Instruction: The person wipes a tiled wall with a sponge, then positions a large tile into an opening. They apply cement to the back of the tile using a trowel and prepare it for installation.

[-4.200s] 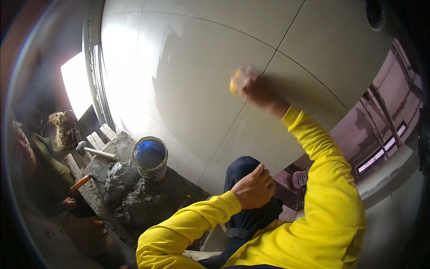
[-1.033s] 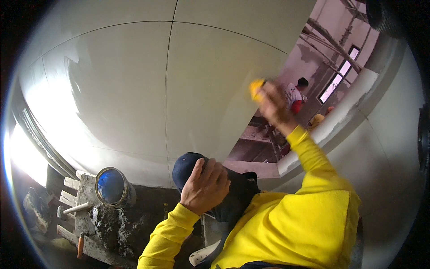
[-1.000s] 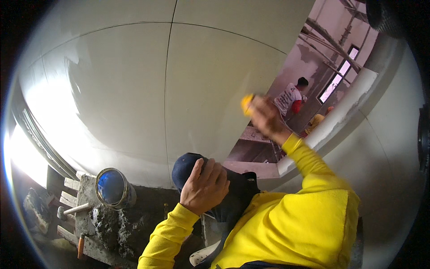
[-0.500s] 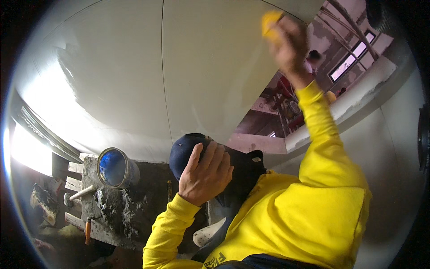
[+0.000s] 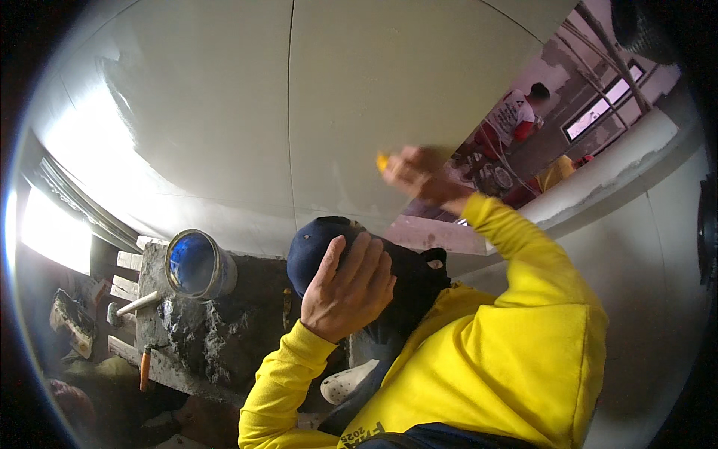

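My right hand [image 5: 420, 178] is raised in front of the pale panelled wall [image 5: 359, 97], closed round a small yellow block-like thing [image 5: 382, 162]. Its kind is hard to make out, as the fingers hide most of it and the hand is slightly blurred. On a dark blue cap [image 5: 315, 247] lies my left hand [image 5: 348, 288], fingers stretched out and a little apart over the cap's side. Black cloth hangs beyond that hand. Both my sleeves are yellow.
On a mortar-crusted board [image 5: 258, 329] at left stand a blue-lined bucket [image 5: 200, 263], a hammer [image 5: 134, 307] and an orange-handled tool [image 5: 145, 369]. A pale shoe [image 5: 348, 382] shows below. Through the opening at right, a person [image 5: 512, 120] works among poles.
My right hand has swept down and to the left along the wall with the yellow thing still in it. My left hand has stayed on the cap. The view has shifted slightly.
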A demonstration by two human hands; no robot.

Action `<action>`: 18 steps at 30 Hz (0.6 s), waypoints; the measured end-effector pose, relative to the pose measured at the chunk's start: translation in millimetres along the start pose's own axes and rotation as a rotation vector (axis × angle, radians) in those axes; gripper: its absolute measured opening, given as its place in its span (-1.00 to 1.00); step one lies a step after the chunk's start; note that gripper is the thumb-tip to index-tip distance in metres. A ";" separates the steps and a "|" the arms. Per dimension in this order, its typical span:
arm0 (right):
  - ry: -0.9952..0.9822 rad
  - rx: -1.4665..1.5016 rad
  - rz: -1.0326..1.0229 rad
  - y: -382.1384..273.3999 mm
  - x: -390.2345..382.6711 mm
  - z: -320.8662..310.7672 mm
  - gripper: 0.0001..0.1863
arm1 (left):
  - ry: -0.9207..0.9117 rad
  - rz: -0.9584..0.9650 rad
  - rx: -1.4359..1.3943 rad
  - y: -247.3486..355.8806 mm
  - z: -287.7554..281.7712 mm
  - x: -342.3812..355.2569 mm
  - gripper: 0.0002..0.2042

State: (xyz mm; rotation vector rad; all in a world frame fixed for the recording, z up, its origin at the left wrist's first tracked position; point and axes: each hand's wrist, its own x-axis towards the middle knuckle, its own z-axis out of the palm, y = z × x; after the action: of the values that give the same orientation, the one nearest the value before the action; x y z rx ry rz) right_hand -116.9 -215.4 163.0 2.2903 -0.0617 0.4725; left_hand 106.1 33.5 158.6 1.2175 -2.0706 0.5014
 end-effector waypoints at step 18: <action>-0.231 0.386 -0.030 -104.4 -20.4 115.3 -0.70 | 0.014 0.034 0.009 5.2 6.3 12.7 -0.73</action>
State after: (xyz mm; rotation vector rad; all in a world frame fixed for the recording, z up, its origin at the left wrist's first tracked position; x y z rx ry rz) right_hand -79.7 -227.2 11.0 2.7131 -0.0536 0.2133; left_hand 95.0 24.4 163.3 1.1826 -2.0830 0.5345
